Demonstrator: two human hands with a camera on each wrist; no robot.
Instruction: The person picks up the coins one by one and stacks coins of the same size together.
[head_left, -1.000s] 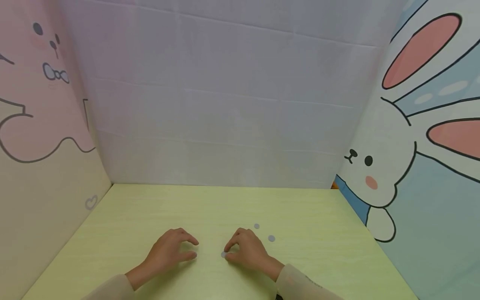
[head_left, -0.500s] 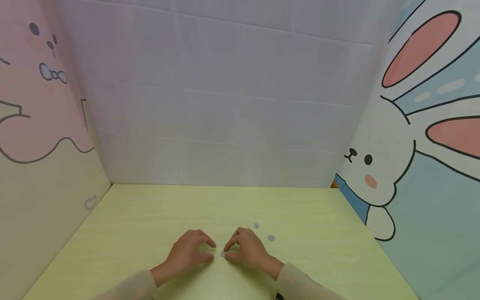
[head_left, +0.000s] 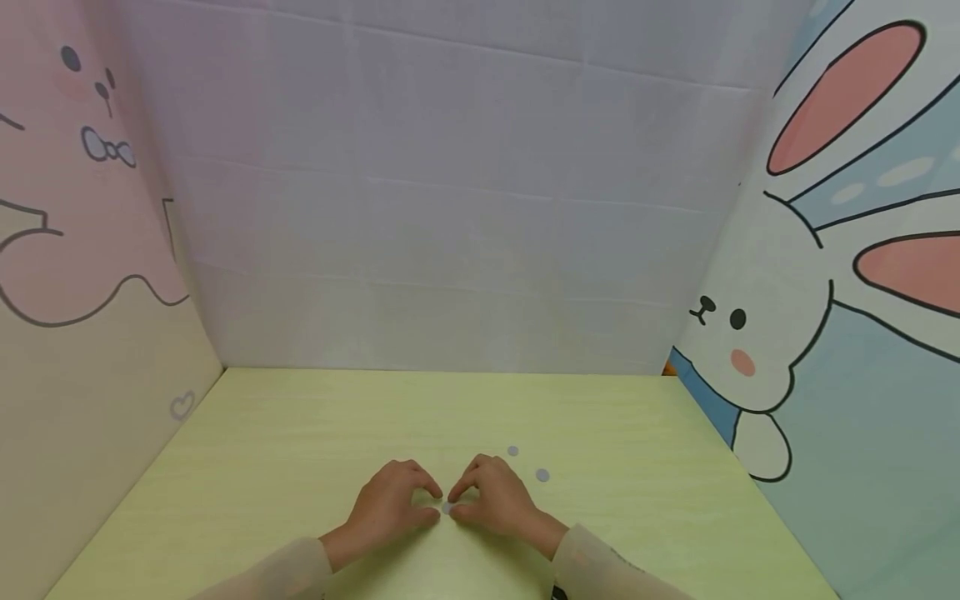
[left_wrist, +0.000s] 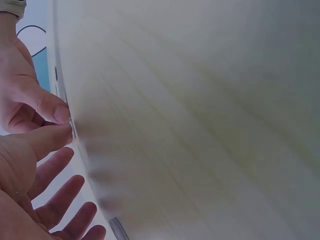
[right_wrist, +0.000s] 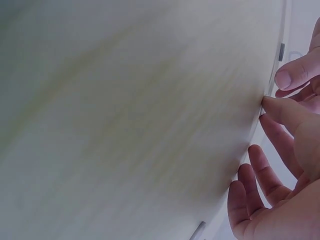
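Note:
A small round grey disc (head_left: 447, 507) lies on the pale yellow-green tabletop (head_left: 315, 417), partly covered by fingertips. My right hand (head_left: 495, 500) pinches its right side between thumb and index finger. From the left, my left hand (head_left: 390, 504) has come up close to the same disc, with thumb and index finger curved and a gap between their tips. In the left wrist view the left thumb (left_wrist: 50, 137) sits right beside the right thumb (left_wrist: 50, 107). The right wrist view has the right hand (right_wrist: 285, 185) low over the table, other fingers spread.
Two more grey discs lie beyond the right hand, one farther back (head_left: 513, 451) and one to its right (head_left: 542, 475). A white cloth wall (head_left: 450, 208) closes off the back. Printed panels stand on the left (head_left: 90, 375) and right (head_left: 862, 417).
My left hand has moved right across the table, up to the disc and the right hand. Its thumb and index finger have drawn a little closer together. The right hand has stayed in place.

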